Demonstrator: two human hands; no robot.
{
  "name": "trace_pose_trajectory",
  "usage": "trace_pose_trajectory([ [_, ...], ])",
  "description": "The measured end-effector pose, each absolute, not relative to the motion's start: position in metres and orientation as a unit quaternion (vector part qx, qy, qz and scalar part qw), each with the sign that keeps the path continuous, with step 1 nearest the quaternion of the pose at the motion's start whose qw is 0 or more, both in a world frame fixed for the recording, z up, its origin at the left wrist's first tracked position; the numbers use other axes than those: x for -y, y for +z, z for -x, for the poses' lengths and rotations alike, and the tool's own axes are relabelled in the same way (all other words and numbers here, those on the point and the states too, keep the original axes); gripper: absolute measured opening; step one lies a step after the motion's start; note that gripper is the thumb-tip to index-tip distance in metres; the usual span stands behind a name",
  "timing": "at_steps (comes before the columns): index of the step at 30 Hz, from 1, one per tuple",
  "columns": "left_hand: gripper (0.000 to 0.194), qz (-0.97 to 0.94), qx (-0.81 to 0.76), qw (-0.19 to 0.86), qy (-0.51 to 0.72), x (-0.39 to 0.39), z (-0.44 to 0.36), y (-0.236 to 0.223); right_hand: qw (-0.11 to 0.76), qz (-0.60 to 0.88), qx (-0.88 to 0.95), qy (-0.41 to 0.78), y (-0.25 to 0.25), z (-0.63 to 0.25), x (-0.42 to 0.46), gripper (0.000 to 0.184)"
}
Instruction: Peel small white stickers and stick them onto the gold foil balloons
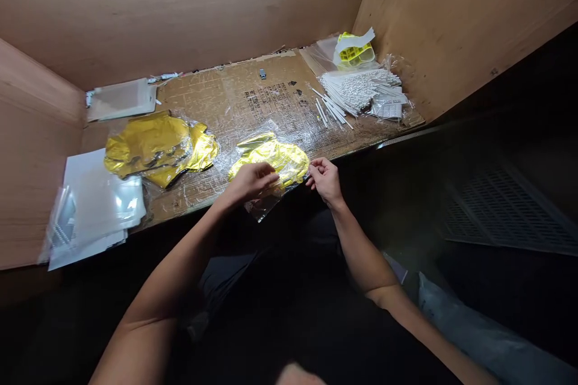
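The bench (253, 93) is topped with worn cardboard under shiny clear tape, and it sits in a booth of plain wood panels: a back wall (180, 6) and side walls (460, 18) meet around it. To the right, below the bench's edge, a dark vent grille (501, 210) slants across the gloom, and a pale bag (469, 325) lies low beside the person's right arm. At the bench's far right lie a bundle of white sticks (356, 91) and a yellow plastic piece (354, 51). A heap of gold foil (156, 147) sits left of centre, beside a stack of white sheets (93, 210).

Both arms reach forward from the lower corners, elbows apart, and the hands (289, 179) meet at the bench's near edge. The left hand, palm down and fingers curled, lies over a gold foil balloon (268, 159). The right hand's fingertips (311, 175) pinch its edge.
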State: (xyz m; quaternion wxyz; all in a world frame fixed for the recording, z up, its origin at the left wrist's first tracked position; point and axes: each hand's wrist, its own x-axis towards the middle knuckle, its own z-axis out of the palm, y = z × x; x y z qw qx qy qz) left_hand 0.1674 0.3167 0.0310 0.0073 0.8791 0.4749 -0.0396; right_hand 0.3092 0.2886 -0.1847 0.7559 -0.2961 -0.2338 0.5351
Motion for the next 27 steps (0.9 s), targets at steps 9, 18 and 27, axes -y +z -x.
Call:
trace_pose_trajectory([
  [9, 0.034, -0.926, -0.333, -0.144, -0.101, -0.409, -0.218, 0.022, 0.754, 0.502, 0.377, 0.195, -0.182, -0.307, -0.280, 0.022],
  [18, 0.035, -0.888, -0.402, -0.214, -0.059, -0.401, -0.212, 0.007, 0.614, 0.585, 0.519, 0.100, -0.168, -0.338, -0.298, 0.024],
  [27, 0.032, -0.867, -0.435, -0.241, -0.044, -0.395, -0.214, 0.003, 0.570, 0.531, 0.581, 0.236, -0.143, -0.353, -0.306, 0.027],
])
